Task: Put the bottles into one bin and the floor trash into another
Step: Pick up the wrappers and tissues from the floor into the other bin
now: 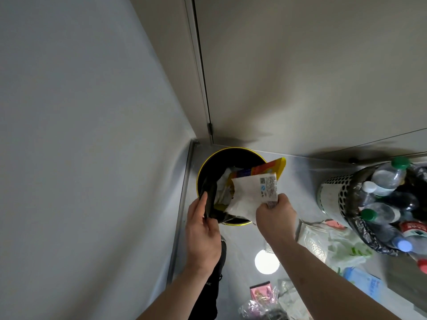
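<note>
Bins: we counted two, a yellow-rimmed black round bin (233,152) and a perforated white metal bin (335,188).
Left hand (203,229): grip clamped on the black bin liner (209,195).
Right hand (276,214): grip clamped on a white printed plastic wrapper (251,195) over the yellow-rimmed bin.
Clear plastic bottles (388,175): several filled the perforated bin; exact count unclear to us.

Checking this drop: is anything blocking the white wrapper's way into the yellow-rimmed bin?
Partly. A yellow and orange packet juts over the yellow-rimmed black bin behind the white printed wrapper; the left hand holds the black liner open.
</note>
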The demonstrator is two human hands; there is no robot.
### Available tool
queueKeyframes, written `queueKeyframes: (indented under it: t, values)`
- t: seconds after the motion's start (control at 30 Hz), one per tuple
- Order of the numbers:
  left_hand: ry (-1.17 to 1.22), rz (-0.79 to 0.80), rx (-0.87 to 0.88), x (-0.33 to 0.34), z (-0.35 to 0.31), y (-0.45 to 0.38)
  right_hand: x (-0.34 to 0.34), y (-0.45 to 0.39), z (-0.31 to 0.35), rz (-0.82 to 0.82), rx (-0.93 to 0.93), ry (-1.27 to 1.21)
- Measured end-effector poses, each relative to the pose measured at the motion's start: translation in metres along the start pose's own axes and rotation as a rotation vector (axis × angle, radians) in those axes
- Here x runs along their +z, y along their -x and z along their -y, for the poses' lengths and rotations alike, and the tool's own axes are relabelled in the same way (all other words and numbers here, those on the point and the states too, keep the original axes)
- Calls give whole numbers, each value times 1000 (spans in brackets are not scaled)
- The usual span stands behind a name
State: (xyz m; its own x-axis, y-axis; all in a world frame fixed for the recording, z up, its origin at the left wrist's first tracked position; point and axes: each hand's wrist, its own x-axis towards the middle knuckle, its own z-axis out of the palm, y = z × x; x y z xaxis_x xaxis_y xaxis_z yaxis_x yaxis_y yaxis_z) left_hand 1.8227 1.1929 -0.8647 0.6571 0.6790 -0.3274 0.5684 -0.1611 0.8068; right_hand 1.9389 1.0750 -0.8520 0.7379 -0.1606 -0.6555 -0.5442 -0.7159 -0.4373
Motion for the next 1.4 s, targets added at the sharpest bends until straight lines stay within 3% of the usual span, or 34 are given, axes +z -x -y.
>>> queueKeyframes:
  t: [0.13,0.3,0.5,0.57,0.67,0.73,0.83,0.9,0.97,1.07,1.2,1.3,1.33,1.4]
  values:
    - [-60,97,64,-2,4,-12,-2,-5,5,126,59,-10]
    - [-136,209,190,-3,-2,-19,30,-21,25,144,50,46]
    - [-108,224,227,-9,-4,-13,77,-14,26,412,197,-15]
    - [-89,189,167,-13,-2,-15,80,-12,16,416,213,55]
    - [-74,91,93,-19,0,-16,65,-15,-4,360,168,5]
    - [-79,49,47,-21,2,-17,51,-20,-20,460,88,-49]
    - [-92,8,-8,-25,7,-20,36,-30,-37,658,-173,179]
    - [-82,-13,-58,-29,12,-25,36,-43,-42,546,-171,158]
    - [-41,-38,-123,-33,15,-29,44,-54,-38,482,-79,-26]
    - [31,-48,-142,-31,9,-30,64,-50,-17,502,182,-237]
    - [78,-38,-166,-30,5,-30,99,-36,-22,497,465,-282]
    - [18,-30,-172,-34,5,-24,93,-30,-37,317,358,-442]
    - [-7,-27,-183,-36,5,-21,86,-27,-33,151,302,-458]
    - [-55,-50,-217,-39,6,-16,61,-17,-27,-21,197,-363]
